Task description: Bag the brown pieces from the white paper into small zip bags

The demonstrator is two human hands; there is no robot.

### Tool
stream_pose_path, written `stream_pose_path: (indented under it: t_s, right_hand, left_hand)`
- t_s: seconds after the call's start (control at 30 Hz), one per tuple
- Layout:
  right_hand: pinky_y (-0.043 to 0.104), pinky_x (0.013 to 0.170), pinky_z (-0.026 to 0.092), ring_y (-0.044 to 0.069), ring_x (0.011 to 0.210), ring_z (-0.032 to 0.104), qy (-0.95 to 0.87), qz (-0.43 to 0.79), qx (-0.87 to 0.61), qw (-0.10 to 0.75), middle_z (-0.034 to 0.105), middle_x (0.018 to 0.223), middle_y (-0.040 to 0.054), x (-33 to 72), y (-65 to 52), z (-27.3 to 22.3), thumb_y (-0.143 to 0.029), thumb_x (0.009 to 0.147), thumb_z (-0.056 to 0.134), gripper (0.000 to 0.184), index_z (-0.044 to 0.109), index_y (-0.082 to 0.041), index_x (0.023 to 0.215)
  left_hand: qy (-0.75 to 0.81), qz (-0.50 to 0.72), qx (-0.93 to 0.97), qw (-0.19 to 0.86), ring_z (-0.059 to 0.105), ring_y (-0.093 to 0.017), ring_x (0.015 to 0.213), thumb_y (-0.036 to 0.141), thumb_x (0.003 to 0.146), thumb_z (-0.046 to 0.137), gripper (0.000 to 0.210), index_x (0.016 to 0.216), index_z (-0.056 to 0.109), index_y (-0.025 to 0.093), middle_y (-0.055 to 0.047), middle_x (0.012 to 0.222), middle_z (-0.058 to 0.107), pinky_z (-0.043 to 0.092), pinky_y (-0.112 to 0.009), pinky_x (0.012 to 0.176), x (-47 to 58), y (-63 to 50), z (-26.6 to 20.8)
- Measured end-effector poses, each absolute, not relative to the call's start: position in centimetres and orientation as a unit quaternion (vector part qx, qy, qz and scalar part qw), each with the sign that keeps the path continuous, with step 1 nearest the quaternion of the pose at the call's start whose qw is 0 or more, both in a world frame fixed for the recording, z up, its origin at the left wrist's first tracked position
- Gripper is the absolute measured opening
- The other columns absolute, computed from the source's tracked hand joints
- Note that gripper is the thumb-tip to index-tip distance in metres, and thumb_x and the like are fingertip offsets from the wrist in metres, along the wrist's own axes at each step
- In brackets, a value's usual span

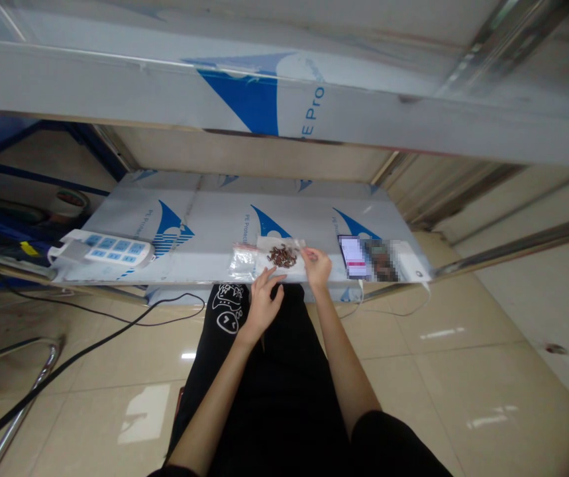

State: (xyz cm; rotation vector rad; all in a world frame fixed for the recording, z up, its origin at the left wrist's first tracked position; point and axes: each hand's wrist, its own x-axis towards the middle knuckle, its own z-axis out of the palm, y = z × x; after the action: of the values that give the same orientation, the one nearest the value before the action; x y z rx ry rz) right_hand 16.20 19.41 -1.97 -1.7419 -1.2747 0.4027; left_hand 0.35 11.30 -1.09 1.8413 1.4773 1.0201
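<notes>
A pile of small brown pieces, too small to name for sure, lies on a white sheet near the front edge of the shelf. My left hand is at the near side of the pile, its fingers apart and holding nothing I can see. At the pile's right side, my right hand has thumb and fingertips pinched together by the sheet's edge; what is between them cannot be made out. A clear plastic bag lies flat left of the sheet.
A white power strip lies on the shelf at left, its dark cable hanging down. A phone and a white device with cables lie at right. An upper ledge crosses above.
</notes>
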Motion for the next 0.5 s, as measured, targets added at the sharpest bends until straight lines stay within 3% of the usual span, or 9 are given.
stream_pose_path:
  t_s: [0.2, 0.4, 0.5]
  right_hand:
    - [0.028, 0.07, 0.047, 0.02, 0.071, 0.066, -0.507, 0.121, -0.757, 0.394, 0.071, 0.081, 0.0064, 16.0, 18.9, -0.7, -0.027, 0.079, 0.052, 0.022, 0.07, -0.021, 0.089]
    - [0.028, 0.064, 0.05, 0.018, 0.063, 0.065, -0.526, 0.199, -0.698, 0.443, 0.071, 0.081, 0.0078, 16.4, 19.7, -1.9, -0.026, 0.071, 0.059, 0.023, 0.068, -0.015, 0.089]
    - [0.028, 0.059, 0.051, 0.018, 0.059, 0.065, -0.533, 0.226, -0.696, 0.425, 0.071, 0.08, 0.0092, 16.4, 20.2, -2.8, -0.027, 0.066, 0.063, 0.027, 0.068, -0.013, 0.088]
  left_hand:
    - [0.543, 0.423, 0.662, 0.298, 0.043, -0.024, 0.121, 0.017, 0.082, 0.046, 0.027, 0.104, 0.062, 0.024, -0.008, 0.122, 0.054, 0.032, -0.047, 0.101, 0.1, 10.8, -0.3]
    - [0.531, 0.472, 0.632, 0.308, 0.05, -0.02, 0.112, 0.016, 0.084, 0.043, 0.027, 0.097, 0.065, 0.023, -0.006, 0.115, 0.057, 0.035, -0.041, 0.1, -1.0, 10.3, 0.0]
    - [0.534, 0.49, 0.618, 0.305, 0.051, -0.019, 0.11, 0.016, 0.084, 0.043, 0.026, 0.097, 0.065, 0.023, -0.005, 0.113, 0.058, 0.037, -0.04, 0.099, -1.5, 10.4, 0.1]
